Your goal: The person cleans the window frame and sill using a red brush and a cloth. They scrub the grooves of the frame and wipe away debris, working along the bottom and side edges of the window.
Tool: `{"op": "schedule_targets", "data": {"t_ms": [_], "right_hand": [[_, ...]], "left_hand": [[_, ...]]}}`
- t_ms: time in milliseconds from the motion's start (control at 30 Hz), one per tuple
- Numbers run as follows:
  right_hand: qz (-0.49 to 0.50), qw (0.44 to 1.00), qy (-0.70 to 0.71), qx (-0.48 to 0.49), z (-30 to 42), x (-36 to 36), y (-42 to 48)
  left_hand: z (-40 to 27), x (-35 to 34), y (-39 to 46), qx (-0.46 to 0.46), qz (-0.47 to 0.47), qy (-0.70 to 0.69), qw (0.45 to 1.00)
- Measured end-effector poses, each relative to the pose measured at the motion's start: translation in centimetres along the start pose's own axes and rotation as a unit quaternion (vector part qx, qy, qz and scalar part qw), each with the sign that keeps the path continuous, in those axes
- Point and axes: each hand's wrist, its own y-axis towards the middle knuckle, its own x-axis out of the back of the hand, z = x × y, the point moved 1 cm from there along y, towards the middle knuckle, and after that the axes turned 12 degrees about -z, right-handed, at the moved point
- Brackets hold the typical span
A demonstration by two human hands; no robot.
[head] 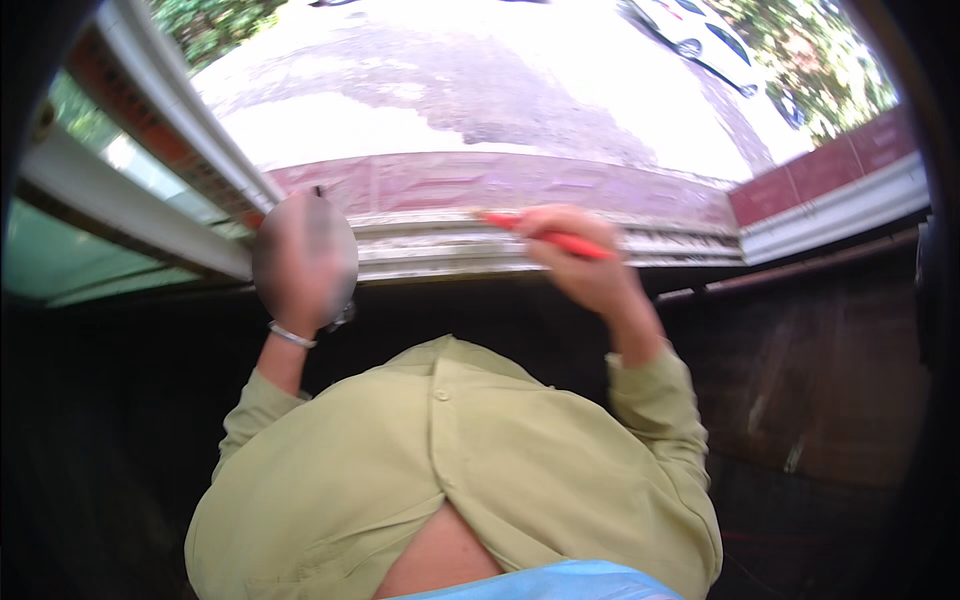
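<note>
My right hand is closed around a red-handled tool held over the window sill. Its brownish tip points left and rests at or just above the white sliding track; motion blur hides what kind of tip it is. Dirt and dark grime lie along the grooves of that track. My left hand, with a bangle at the wrist, is up by the left end of the track, beside the window frame. A blurred patch covers most of it, so its fingers and anything in them cannot be made out.
White-framed window sashes with greenish glass stand at the left. Beyond the track runs a reddish tiled outer ledge, then a drop to sunlit paving. A white car is parked below. Dark brown panelling lies at the right.
</note>
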Motion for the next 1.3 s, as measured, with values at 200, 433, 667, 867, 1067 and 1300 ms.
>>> {"op": "schedule_targets", "data": {"t_ms": [200, 433, 667, 867, 1067, 1300], "right_hand": [[0.086, 0.989, 0.069, -0.099, -3.4, 2.4, -0.4], [-0.079, 0.962, -0.030, -0.260, -1.0, 10.2, 0.5], [0.180, 0.958, 0.105, -0.199, 0.5, -5.1, 4.6], [0.173, 0.929, -0.096, -0.312, -1.9, 4.0, 5.1], [0.012, 0.936, -0.149, -0.317, -3.1, 13.3, 3.1], [0.150, 0.964, 0.001, -0.218, 1.1, 3.1, 1.5]], "left_hand": [[1.5, -0.4, -0.5, -0.006, 0.004, -0.023, 1.000], [2.8, -1.1, -1.1, -0.027, -0.015, -0.024, 0.999], [-0.8, -1.8, -0.1, -0.058, 0.055, -0.060, 0.995], [0.1, -2.4, -0.9, 0.019, 0.023, -0.145, 0.989], [0.0, -2.7, -0.9, 0.032, 0.040, -0.160, 0.986], [0.1, -2.7, -0.8, 0.019, 0.036, -0.148, 0.988]]}}
